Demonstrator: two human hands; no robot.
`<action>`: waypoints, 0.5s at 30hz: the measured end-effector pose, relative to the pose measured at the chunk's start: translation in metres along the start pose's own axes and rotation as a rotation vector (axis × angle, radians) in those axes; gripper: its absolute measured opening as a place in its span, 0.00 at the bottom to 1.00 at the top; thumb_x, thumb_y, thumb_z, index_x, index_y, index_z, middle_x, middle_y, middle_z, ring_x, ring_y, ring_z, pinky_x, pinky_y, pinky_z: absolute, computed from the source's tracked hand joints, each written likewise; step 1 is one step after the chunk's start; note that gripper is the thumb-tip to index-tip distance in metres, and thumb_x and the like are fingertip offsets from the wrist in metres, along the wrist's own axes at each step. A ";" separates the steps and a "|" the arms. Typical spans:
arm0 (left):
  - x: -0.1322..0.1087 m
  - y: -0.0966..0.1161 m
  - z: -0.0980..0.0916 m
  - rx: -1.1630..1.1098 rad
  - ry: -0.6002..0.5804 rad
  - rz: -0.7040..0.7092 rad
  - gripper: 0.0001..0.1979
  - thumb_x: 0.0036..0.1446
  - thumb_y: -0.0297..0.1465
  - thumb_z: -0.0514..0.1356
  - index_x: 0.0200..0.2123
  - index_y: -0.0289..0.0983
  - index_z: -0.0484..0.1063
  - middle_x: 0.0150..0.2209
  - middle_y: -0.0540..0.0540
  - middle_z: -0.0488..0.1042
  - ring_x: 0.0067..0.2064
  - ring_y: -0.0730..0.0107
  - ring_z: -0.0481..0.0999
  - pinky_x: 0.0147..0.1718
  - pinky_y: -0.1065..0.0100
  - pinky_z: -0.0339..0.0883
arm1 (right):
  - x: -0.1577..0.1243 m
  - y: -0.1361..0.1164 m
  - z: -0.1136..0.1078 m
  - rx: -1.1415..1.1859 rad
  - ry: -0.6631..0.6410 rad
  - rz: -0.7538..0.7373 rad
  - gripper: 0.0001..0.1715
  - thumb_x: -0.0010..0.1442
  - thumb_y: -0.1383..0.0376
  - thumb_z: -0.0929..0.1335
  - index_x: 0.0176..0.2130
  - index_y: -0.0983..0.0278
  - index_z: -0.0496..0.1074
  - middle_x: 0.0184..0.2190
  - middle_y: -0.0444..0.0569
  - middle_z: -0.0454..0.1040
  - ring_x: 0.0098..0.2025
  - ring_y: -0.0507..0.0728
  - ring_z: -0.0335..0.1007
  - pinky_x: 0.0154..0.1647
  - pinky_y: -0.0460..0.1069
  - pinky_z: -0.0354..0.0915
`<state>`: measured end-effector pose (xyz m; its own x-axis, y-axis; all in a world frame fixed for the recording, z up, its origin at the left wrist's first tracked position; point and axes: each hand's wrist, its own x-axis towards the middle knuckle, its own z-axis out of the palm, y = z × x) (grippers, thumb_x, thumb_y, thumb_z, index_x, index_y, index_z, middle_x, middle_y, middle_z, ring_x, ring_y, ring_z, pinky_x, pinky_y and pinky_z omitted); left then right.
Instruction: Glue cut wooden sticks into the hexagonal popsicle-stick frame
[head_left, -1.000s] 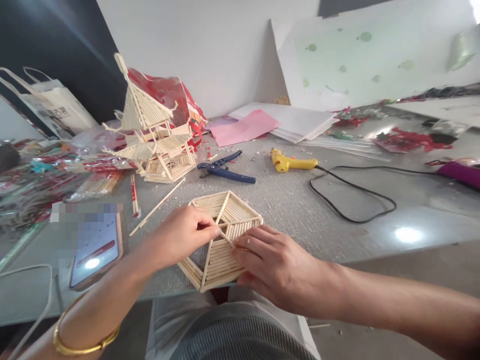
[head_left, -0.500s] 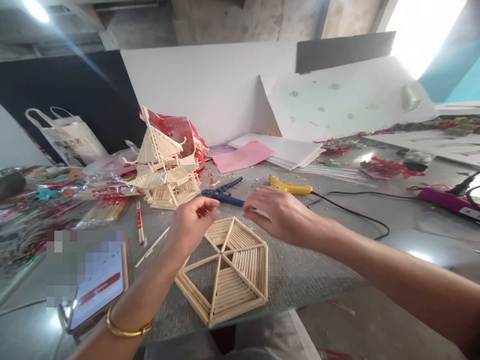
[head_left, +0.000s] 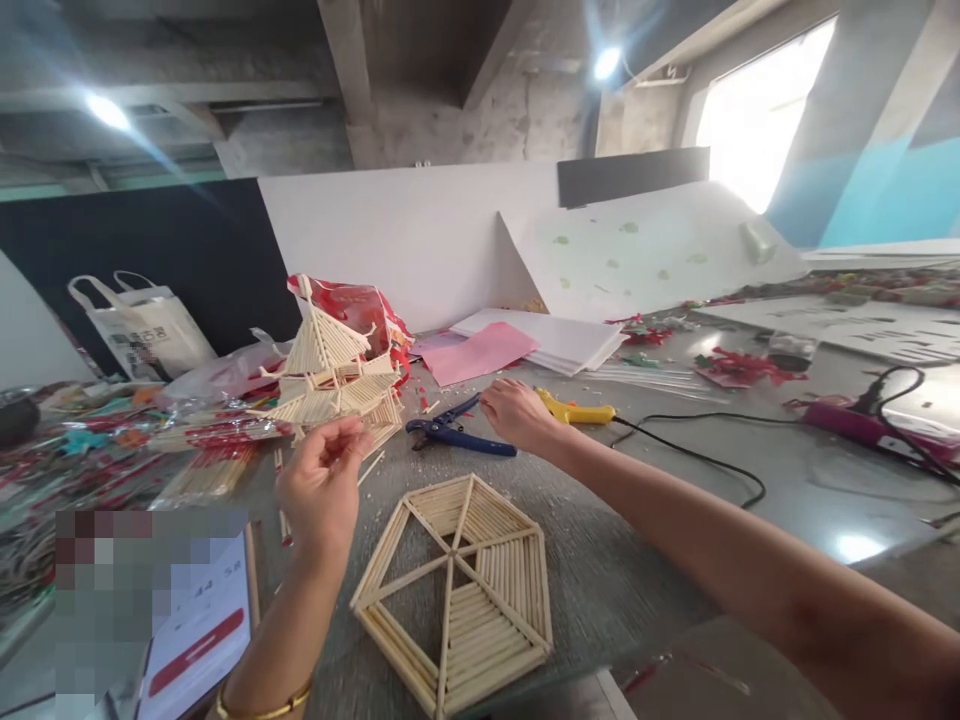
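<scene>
Stick frame (head_left: 495, 625) is let go! Both hands now lifted clear; it's left flat on table (head_left: 592, 540), nearer than & btwn them, panels only part filled. L hand (head_left: 322, 490) pinched before stick pagoda (head_left: 322, 345); R hand (head_left: 521, 415) curled by cutters (head_left: 480, 440), glue gun (head_left: 589, 413); whether anything's gripped can't be told.

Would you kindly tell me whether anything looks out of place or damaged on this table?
Nothing looks plainly damaged. Small scraps litter the tabletop near the blue cutters, which looks untidy. The hexagonal stick frame looks uneven: its two left sections have wide gaps, while the others are mostly filled with sticks.
</scene>
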<state>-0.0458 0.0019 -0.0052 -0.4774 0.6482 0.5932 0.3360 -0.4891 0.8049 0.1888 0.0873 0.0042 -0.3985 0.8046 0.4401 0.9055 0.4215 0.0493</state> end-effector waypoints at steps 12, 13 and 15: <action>0.014 -0.029 -0.005 0.559 -0.186 0.029 0.12 0.52 0.41 0.55 0.32 0.41 0.74 0.29 0.47 0.78 0.32 0.63 0.75 0.31 0.67 0.63 | 0.014 0.009 0.020 -0.027 -0.035 -0.091 0.16 0.63 0.68 0.57 0.39 0.68 0.72 0.39 0.55 0.72 0.44 0.56 0.65 0.45 0.48 0.55; 0.013 -0.028 -0.005 0.589 -0.188 0.036 0.13 0.52 0.41 0.54 0.32 0.41 0.74 0.29 0.47 0.78 0.32 0.63 0.75 0.31 0.68 0.62 | 0.023 0.008 0.022 -0.029 -0.065 -0.117 0.16 0.63 0.69 0.58 0.40 0.69 0.72 0.39 0.55 0.72 0.45 0.56 0.65 0.46 0.48 0.56; 0.011 -0.024 -0.004 0.618 -0.180 0.043 0.14 0.54 0.41 0.53 0.32 0.40 0.73 0.29 0.46 0.77 0.32 0.63 0.75 0.30 0.68 0.61 | 0.047 0.004 0.028 -0.031 -0.142 -0.185 0.14 0.61 0.70 0.59 0.40 0.69 0.72 0.41 0.56 0.72 0.46 0.56 0.65 0.46 0.47 0.57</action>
<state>-0.0621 0.0186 -0.0182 -0.3274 0.7496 0.5752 0.7830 -0.1254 0.6092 0.1698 0.1386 0.0004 -0.5726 0.7666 0.2907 0.8183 0.5560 0.1457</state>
